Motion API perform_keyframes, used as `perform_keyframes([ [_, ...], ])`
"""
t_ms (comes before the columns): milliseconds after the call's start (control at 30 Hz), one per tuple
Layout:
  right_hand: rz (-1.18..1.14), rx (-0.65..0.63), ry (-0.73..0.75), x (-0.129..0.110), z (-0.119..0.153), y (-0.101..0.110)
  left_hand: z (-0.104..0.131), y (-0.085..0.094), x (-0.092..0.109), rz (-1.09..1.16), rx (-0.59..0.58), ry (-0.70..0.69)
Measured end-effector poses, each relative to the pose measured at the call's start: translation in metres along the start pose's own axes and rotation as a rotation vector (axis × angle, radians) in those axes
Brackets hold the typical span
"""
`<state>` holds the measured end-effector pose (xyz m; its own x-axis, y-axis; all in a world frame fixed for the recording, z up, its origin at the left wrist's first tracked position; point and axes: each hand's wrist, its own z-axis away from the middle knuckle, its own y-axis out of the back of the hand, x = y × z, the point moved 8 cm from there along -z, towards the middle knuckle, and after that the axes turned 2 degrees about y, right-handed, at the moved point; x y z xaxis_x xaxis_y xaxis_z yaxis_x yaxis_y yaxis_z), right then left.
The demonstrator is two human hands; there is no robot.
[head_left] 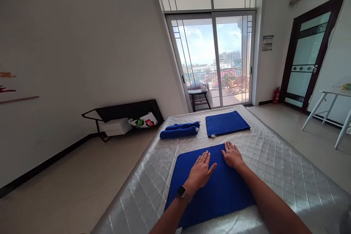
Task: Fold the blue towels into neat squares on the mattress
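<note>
A blue cloth, likely a towel, lies spread flat on the quilted silver-grey mattress before me. My left hand, with a watch on its wrist, rests flat on the cloth's middle, thumb held apart. At the cloth's far right edge my right hand presses down with its fingers stretched out. Farther back lies a second flat blue cloth with a white tag at its near corner. Left of that are two rolled blue cloths, side by side, with white tags at their right ends.
A black rack holding a white box and a printed bag stands by the left wall. Behind the mattress are sliding glass doors and a dark stool. At right stand a white table and a red fire extinguisher.
</note>
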<state>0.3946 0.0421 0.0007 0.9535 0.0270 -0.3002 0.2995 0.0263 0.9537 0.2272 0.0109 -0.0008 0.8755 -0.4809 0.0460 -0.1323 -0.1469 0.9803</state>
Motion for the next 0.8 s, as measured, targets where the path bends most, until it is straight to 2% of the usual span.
perform_keyframes([
  [67,0.005,0.005,0.011,-0.001,0.001,0.001,-0.027,-0.001,0.036,0.018,0.002,-0.078],
  [133,0.012,0.01,0.029,-0.001,0.002,0.002,-0.05,-0.007,0.057,0.041,-0.007,-0.058],
  [200,0.013,0.013,0.041,-0.002,0.002,0.001,-0.064,-0.015,0.062,0.065,-0.017,0.017],
  [267,0.01,0.018,0.037,-0.002,0.002,0.0,-0.067,-0.022,0.055,0.068,-0.017,0.06],
  [333,0.006,0.018,0.021,-0.001,0.001,-0.001,-0.06,-0.027,0.034,0.035,-0.01,0.064],
  [367,0.003,0.017,0.012,-0.001,0.0,-0.001,-0.053,-0.029,0.017,0.011,-0.009,0.075],
  [500,-0.019,0.004,-0.003,0.001,-0.002,-0.003,-0.015,-0.033,-0.075,-0.078,-0.029,0.204],
  [600,-0.022,-0.011,-0.006,0.002,-0.002,-0.003,0.013,-0.029,-0.133,-0.094,0.014,0.293],
  [633,-0.02,-0.016,-0.01,0.002,-0.002,-0.002,0.02,-0.028,-0.146,-0.089,0.027,0.325],
  [700,-0.011,-0.022,-0.017,0.002,0.0,0.0,0.028,-0.026,-0.158,-0.075,0.04,0.376],
  [800,0.012,-0.019,-0.02,0.001,0.002,0.004,0.03,-0.024,-0.154,-0.059,0.03,0.404],
])
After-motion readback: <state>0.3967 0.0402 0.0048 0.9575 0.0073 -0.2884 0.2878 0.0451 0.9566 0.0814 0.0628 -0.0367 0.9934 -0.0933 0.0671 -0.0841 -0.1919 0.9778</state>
